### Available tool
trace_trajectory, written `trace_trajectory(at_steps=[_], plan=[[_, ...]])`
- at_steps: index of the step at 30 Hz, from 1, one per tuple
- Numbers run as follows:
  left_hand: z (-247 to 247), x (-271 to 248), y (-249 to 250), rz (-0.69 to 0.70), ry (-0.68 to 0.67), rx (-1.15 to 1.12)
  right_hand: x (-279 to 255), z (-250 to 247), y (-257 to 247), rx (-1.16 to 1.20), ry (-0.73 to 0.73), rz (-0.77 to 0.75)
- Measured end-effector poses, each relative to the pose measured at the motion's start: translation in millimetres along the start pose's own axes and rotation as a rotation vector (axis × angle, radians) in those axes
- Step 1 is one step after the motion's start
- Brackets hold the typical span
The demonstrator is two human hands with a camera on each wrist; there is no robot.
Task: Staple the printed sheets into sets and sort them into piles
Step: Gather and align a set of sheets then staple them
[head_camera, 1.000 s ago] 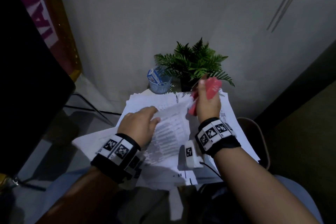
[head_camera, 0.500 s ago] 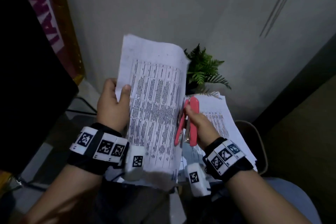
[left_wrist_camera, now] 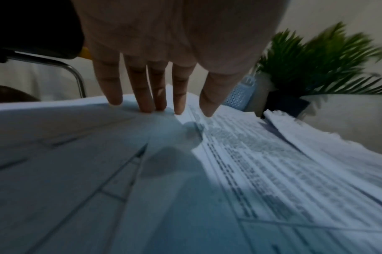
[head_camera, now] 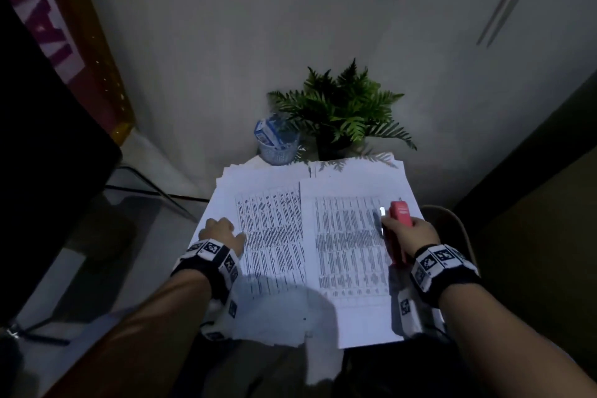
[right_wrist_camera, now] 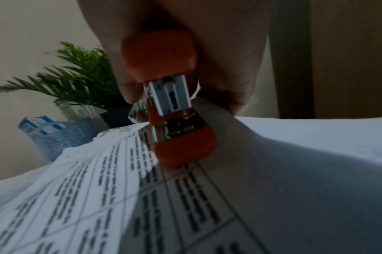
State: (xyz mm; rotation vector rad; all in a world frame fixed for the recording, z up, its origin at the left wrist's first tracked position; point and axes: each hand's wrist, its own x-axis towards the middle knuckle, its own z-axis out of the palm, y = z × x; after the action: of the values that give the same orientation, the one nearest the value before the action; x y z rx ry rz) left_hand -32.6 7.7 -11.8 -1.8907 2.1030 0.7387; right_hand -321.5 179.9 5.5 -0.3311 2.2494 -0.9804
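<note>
Printed sheets (head_camera: 274, 236) in two table-covered piles, left hand (head_camera: 223, 234) fingers flat, right hand (head_camera: 408, 234) gripping red stapler (head_camera: 400, 216)

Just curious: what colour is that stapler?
The stapler is orange-red with a silver metal front, clearest in the right wrist view.

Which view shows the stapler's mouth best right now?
The right wrist view: the stapler fills the frame, metal mouth facing the camera, gripped by the right hand. The head view shows only its red top; the left wrist view misses it.
</note>
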Motion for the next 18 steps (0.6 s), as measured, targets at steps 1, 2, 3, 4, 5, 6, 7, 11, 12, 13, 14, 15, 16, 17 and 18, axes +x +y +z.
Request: trace_trajectory(at_steps=[1, 2, 3, 4, 5, 6, 7, 11, 12, 13, 14, 15, 16, 17, 18], plan=[[2, 5, 1, -0.021, 0.016, 0.006, 8, -2, -1, -0.001, 0.016, 0.004], [3, 10, 2, -0.054, 0.027, 0.003, 15, -3, -2, 0.004, 0.026, 0.003], [4, 14, 2, -0.081, 0.037, -0.006, 21, -5, -4, 0.010, 0.035, 0.004], [4, 18, 2, -0.106, 0.033, 0.000, 27, -6, -6, 0.013, 0.044, 0.009], [5, 23, 2, -0.124, 0.030, 0.005, 32, -8, -7, 0.022, 0.054, 0.015], [4, 28, 1, -0.151, 0.022, 0.015, 37, -9, -8, 0.029, 0.055, 0.026], [4, 33, 0, -0.172, 0.013, 0.016, 40, -9, -9, 0.034, 0.053, 0.042], [2, 53, 1, -0.252, -0.023, -0.077, 51, -6, -3, 0.092, 0.051, 0.098], [1, 55, 2, -0.273, -0.035, -0.084, 51, -5, -1, 0.107, 0.046, 0.099], [3, 59, 0, -0.280, -0.028, -0.104, 50, -5, -1, 0.122, 0.042, 0.091], [8, 65, -4, -0.298, -0.026, -0.123, 49, -5, 1, 0.138, 0.044, 0.080], [14, 72, -10, -0.311, 0.002, -0.151, 47, -6, 2, 0.158, 0.047, 0.060], [21, 81, -16, -0.309, 0.028, -0.162, 45, -7, 3, 0.186, 0.050, 0.044], [33, 95, -26, -0.293, 0.056, -0.159, 42, -8, 4, 0.228, 0.051, 0.020], [39, 104, -31, -0.272, 0.078, -0.149, 42, -8, 6, 0.283, 0.053, 0.007]])
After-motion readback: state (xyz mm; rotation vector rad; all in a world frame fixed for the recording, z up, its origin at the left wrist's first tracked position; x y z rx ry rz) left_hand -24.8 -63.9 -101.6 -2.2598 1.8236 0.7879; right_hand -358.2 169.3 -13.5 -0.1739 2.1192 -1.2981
